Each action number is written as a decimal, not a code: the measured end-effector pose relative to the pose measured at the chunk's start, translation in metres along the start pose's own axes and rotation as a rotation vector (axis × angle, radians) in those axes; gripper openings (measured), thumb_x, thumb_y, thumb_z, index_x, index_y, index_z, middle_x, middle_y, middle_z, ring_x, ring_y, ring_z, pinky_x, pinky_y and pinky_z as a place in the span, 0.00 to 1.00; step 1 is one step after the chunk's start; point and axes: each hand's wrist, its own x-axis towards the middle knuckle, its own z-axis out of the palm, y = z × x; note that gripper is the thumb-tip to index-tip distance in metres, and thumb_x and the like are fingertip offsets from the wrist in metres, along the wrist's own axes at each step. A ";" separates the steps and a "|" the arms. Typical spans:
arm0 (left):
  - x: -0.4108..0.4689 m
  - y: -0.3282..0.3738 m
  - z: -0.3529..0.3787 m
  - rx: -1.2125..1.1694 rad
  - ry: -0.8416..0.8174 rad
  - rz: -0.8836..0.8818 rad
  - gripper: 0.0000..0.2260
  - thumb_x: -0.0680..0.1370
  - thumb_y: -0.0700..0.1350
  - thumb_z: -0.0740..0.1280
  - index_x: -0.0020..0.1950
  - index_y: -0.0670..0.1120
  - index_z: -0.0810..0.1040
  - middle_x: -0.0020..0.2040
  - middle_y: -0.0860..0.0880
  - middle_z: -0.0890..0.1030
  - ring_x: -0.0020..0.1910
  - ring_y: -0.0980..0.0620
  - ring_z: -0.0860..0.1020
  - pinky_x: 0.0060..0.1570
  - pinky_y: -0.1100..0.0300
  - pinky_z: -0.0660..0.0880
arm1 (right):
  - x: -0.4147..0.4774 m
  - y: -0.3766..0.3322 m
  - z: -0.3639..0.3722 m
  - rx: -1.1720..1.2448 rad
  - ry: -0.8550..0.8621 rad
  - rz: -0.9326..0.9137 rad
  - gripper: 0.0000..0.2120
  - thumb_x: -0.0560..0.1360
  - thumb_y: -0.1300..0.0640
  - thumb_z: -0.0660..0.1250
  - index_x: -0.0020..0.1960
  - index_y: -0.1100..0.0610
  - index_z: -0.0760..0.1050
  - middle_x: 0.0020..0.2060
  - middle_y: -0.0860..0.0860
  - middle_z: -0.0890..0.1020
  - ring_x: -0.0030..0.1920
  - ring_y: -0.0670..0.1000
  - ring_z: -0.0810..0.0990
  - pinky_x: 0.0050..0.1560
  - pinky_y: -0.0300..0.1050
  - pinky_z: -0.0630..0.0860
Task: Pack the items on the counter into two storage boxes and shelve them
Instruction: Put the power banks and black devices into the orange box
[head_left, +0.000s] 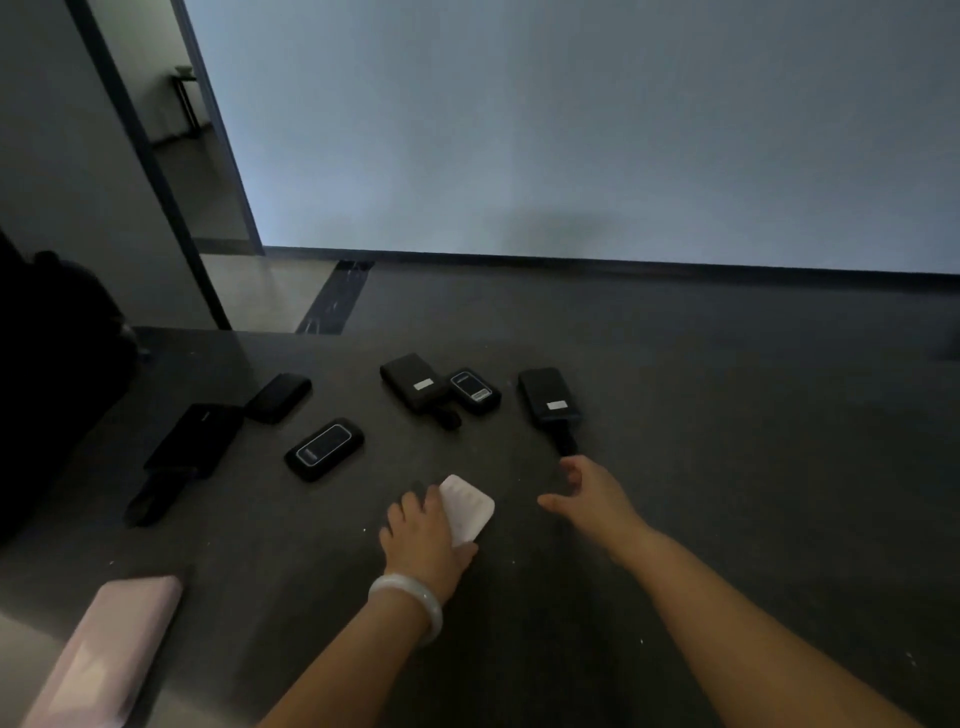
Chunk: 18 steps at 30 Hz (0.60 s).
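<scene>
My left hand grips a white power bank that lies on the dark counter. My right hand hovers open just right of it, fingers reaching toward the strap of a black power bank. Several more black power banks lie further back: one with a label, a small one with a light outline, another outlined one, a plain one and a flat one with a strap. No storage box is in view.
A pale pink flat item lies at the counter's near left corner. A dark bulky shape stands at the left edge. Beyond the counter are a grey floor, a wall and a doorway at the back left.
</scene>
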 end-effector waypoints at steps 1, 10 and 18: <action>0.009 0.004 0.003 0.013 0.012 0.005 0.42 0.72 0.60 0.70 0.78 0.48 0.51 0.73 0.44 0.60 0.72 0.43 0.60 0.71 0.46 0.62 | 0.012 0.001 -0.002 -0.023 0.044 0.007 0.35 0.72 0.51 0.75 0.74 0.55 0.64 0.69 0.56 0.69 0.68 0.55 0.70 0.66 0.48 0.71; 0.042 0.003 0.026 0.156 0.148 0.062 0.42 0.73 0.67 0.62 0.77 0.47 0.47 0.73 0.44 0.60 0.72 0.43 0.61 0.70 0.45 0.62 | 0.115 -0.011 -0.001 -0.059 0.249 -0.005 0.52 0.67 0.36 0.73 0.79 0.54 0.50 0.75 0.56 0.59 0.73 0.62 0.58 0.73 0.57 0.55; 0.042 0.007 0.024 0.217 0.156 0.063 0.42 0.75 0.66 0.61 0.78 0.45 0.46 0.72 0.44 0.60 0.70 0.44 0.61 0.68 0.45 0.62 | 0.142 -0.011 0.018 -0.274 0.312 0.028 0.47 0.71 0.37 0.70 0.79 0.55 0.50 0.73 0.58 0.62 0.71 0.62 0.61 0.72 0.58 0.59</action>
